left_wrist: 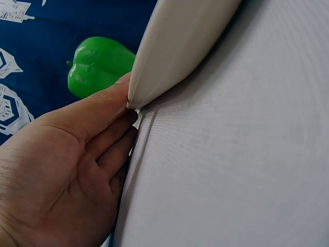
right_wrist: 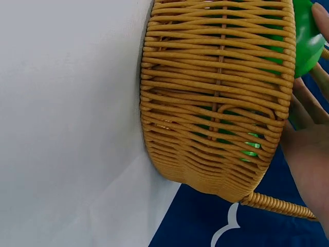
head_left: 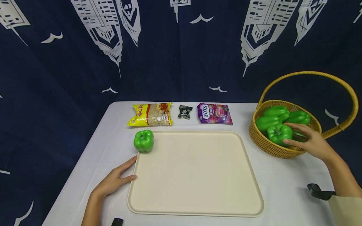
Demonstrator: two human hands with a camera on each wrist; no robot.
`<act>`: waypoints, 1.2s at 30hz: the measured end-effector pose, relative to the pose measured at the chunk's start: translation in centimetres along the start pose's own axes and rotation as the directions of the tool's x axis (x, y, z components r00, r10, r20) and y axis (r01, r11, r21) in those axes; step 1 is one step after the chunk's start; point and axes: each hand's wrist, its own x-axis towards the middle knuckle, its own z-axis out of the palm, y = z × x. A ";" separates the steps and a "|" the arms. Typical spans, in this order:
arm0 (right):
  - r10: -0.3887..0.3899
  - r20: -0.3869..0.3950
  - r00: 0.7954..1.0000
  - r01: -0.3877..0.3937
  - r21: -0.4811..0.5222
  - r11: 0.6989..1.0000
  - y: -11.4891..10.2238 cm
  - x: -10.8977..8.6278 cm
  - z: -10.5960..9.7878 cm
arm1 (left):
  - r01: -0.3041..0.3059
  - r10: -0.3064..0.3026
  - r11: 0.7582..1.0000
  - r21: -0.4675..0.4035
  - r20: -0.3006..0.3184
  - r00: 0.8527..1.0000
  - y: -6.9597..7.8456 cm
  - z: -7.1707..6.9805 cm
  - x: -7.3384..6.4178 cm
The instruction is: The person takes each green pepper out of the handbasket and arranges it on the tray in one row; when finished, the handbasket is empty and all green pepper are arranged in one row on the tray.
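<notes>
In the head view my left hand (head_left: pixel 116 179) lies at the left edge of the beige tray (head_left: pixel 198 172), fingers stretched along it and thumb touching the rim. The left wrist view shows the thumb of that hand (left_wrist: pixel 67 170) against the tray's edge (left_wrist: pixel 172 51). A green bell pepper (head_left: pixel 143 141) sits on the tray's back left corner. My right hand (head_left: pixel 314 141) reaches into the wicker basket (head_left: pixel 268 149), its thumb and fingers around another green bell pepper (head_left: pixel 279 134). Part of this pepper (right_wrist: pixel 307 38) shows above the basket rim in the right wrist view.
Several long green peppers (head_left: pixel 276 112) lie in the basket, whose tall handle (head_left: pixel 308 72) arches over it. Behind the tray lie a yellow packet (head_left: pixel 152 115), a small black wrapper (head_left: pixel 185 112) and a purple FOX'S bag (head_left: pixel 215 113). A dark patterned cloth (head_left: pixel 169 62) hangs behind the table.
</notes>
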 end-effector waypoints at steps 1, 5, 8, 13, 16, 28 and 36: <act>0.007 -0.010 1.000 -0.007 0.007 1.000 -0.1 -0.1 0.0 | -0.002 0.002 1.000 0.002 -0.001 1.000 0.0 0.0 0.0; 0.004 -0.066 0.998 -0.001 0.059 0.998 -0.7 -0.2 0.0 | -0.004 0.004 1.000 0.013 -0.004 1.000 -0.1 0.0 0.0; -0.053 -0.135 0.989 0.068 0.108 0.992 -1.3 -0.1 0.2 | -0.004 0.004 1.000 0.012 -0.004 1.000 -0.1 0.0 0.0; -0.171 -0.208 0.963 0.203 0.145 0.968 -2.7 0.3 0.6 | -0.002 0.002 1.000 0.006 -0.004 1.000 0.0 0.0 0.0; -0.210 -0.213 0.954 0.244 0.146 0.959 -3.6 0.6 0.8 | -0.002 0.002 1.000 0.006 -0.006 1.000 0.0 0.0 0.0; -0.201 -0.152 0.968 0.219 0.115 0.969 -7.7 2.0 3.1 | -0.010 0.010 1.000 -0.002 -0.003 1.000 -0.2 0.1 0.1; -0.320 -0.036 0.947 0.322 0.098 0.942 -13.7 2.8 5.6 | -0.016 0.016 1.000 0.013 -0.006 1.000 -0.3 0.1 0.1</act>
